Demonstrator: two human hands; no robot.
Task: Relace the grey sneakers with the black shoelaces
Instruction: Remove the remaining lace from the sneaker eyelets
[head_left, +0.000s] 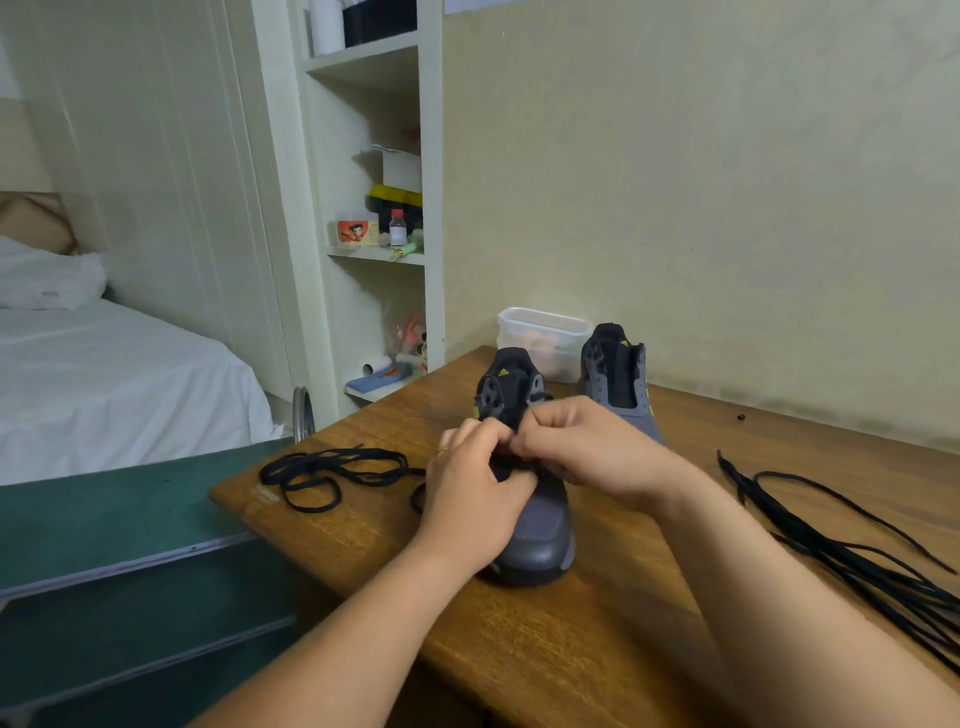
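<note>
Progress: early, by the look of it; the near sneaker (540, 530) shows bare upper eyelets, and the far sneaker (615, 379) behind it shows no lace at all.
Hands: left hand (470, 499) and right hand (582, 447) meet over the near sneaker's throat, fingers curled, apparently pinching the black shoelace (322, 470); the pinch itself is hidden.
Shoelace: flat woven cord, looped loosely left of the near sneaker, trailing under the left hand.
Spare laces (831, 540): long black bundle, well right of the near sneaker.
Sneaker: grey mesh, smooth rounded toe cap, black padded tongue, yellow logo.
Tabletop (571, 649): glossy brown wood grain under the near sneaker.
</note>
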